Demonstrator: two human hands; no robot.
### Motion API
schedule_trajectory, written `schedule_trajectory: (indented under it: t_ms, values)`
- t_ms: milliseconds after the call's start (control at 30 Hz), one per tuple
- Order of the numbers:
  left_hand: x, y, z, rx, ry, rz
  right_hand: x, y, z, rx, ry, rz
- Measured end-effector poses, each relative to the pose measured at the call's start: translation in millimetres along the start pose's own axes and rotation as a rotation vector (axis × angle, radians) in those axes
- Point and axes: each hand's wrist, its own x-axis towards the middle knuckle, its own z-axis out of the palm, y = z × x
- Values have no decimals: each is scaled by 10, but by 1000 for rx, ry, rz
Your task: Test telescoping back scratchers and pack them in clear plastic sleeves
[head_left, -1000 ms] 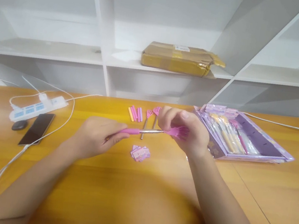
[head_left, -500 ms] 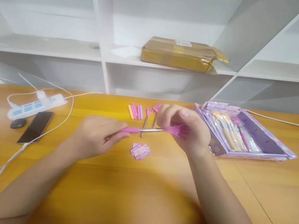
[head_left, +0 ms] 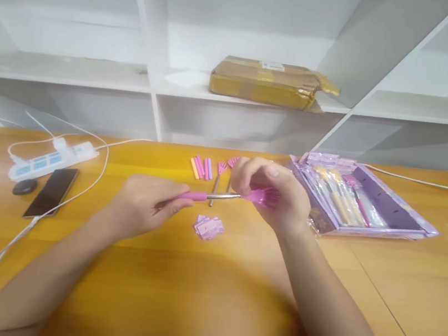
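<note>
A pink back scratcher (head_left: 223,196) with a metal shaft is stretched level between my hands, above the table. Its pink handle is gripped in my left hand (head_left: 145,204), thumb along the near side. My right hand (head_left: 287,197) curls closed around the pink claw head, whose prongs show against the palm. Behind the hands lie two more pink-headed scratchers (head_left: 216,182) with bare metal shafts, one partly hidden by my right fingers. Several loose handle sleeves (head_left: 202,168) in yellow, pink and purple are beside them. A small pile of pink-purple cards (head_left: 209,227) rests below the held shaft.
On the right stands a purple display box (head_left: 402,214) with several wrapped scratchers (head_left: 346,197). At left are a power strip (head_left: 54,159), white cables, a phone (head_left: 51,192) and a black mouse-like object (head_left: 25,186). A taped carton (head_left: 262,84) sits on the shelf behind.
The view has shifted slightly. Both hands keep the same hold on the back scratcher, with no clear movement of it.
</note>
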Motion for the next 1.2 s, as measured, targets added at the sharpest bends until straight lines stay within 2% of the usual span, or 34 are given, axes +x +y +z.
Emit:
schedule_trajectory:
  t_ms: [67,167,200,233,267,333,433,600,700,767,900,1033,1100,1200]
  values:
    - [15,1,-5,-91,-36,-114,-9,-33,-14,-112,93,-44]
    - [56,1,-36,-197,-108,-337,-51,-77,-107,-498,464,-284]
    - [70,-1,-49,-222,-123,-396,-69,-89,-161,-647,564,-380]
    - [84,-5,-62,-246,-132,-438,-86,-100,-223,-785,604,-459]
    - [97,-11,-75,-270,-139,-467,-99,-108,-288,-905,578,-519]
    - [116,-24,-101,-308,-149,-496,-111,-119,-406,-1066,420,-592]
    - [129,-46,-152,-318,-173,-510,-90,-116,-499,-1119,228,-587]
    - [131,-83,-256,-322,-191,-550,-21,-91,-477,-901,163,-503]
    - [130,-102,-272,-305,-238,-557,3,-88,-441,-863,124,-521]
    - [123,-116,-259,-212,-256,-534,8,-83,-414,-865,77,-495]
    - [104,-129,-233,122,-244,-437,-6,-48,-311,-879,28,-312]
    - [88,-100,-234,202,-300,-323,-28,-8,-169,-816,101,-103]
    - [73,-84,-231,217,-294,-252,-28,-12,-128,-813,104,-98]
    - [48,-68,-229,257,-282,-212,-13,-49,-123,-935,17,-200]
